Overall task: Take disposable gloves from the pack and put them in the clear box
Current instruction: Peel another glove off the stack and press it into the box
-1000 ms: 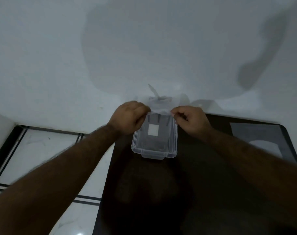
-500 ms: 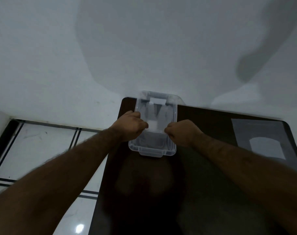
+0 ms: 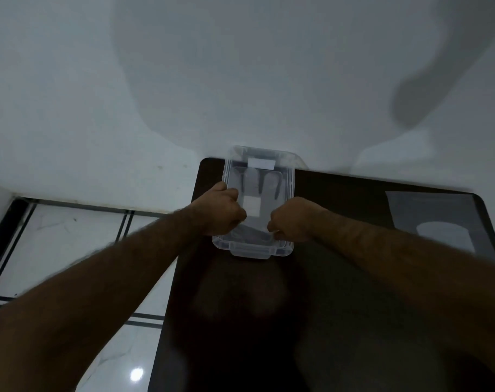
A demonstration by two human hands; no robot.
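Observation:
A clear plastic box (image 3: 250, 251) stands on the far left part of a dark table (image 3: 353, 321). A thin transparent glove (image 3: 259, 185) lies stretched inside it, its fingers pointing to the far end. My left hand (image 3: 221, 213) and my right hand (image 3: 293, 220) are over the box's near half, each pinched shut on a side of the glove's cuff end. The flat grey glove pack (image 3: 435, 219) lies on the table at the far right, away from both hands.
A white wall (image 3: 240, 66) rises right behind the table's far edge. To the left of the table is white tiled floor with dark lines (image 3: 79, 250). The table's left edge runs just beside the box.
The glove was held up above the box's far end; both hands have drawn it down and toward me, and it now lies inside the box.

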